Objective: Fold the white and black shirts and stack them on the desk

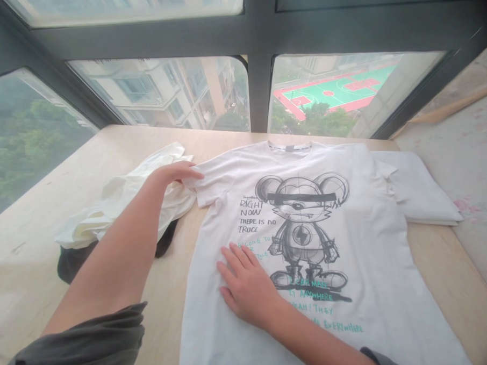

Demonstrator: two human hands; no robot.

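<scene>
A white T-shirt (240, 290) lies spread front side up, its collar toward the window. Its chest bears a sketched cartoon mouse with a dark band across the eyes, plus black and green lettering. My left hand (184, 171) pinches the edge of the sleeve on the left. On the shirt's lower left front rests my right hand (248, 282), flat with fingers spread, covering part of the green lettering. The sleeve on the right is bunched and creased.
Left of the shirt sits a crumpled heap of cream clothing (123, 193) with a black garment (75, 260) beneath it. A folded white cloth (421, 191) lies at the right, partly under the shirt. Dark window frames (260, 95) border the pale wooden surface (160, 315); a floral-patterned wall (464, 156) stands right.
</scene>
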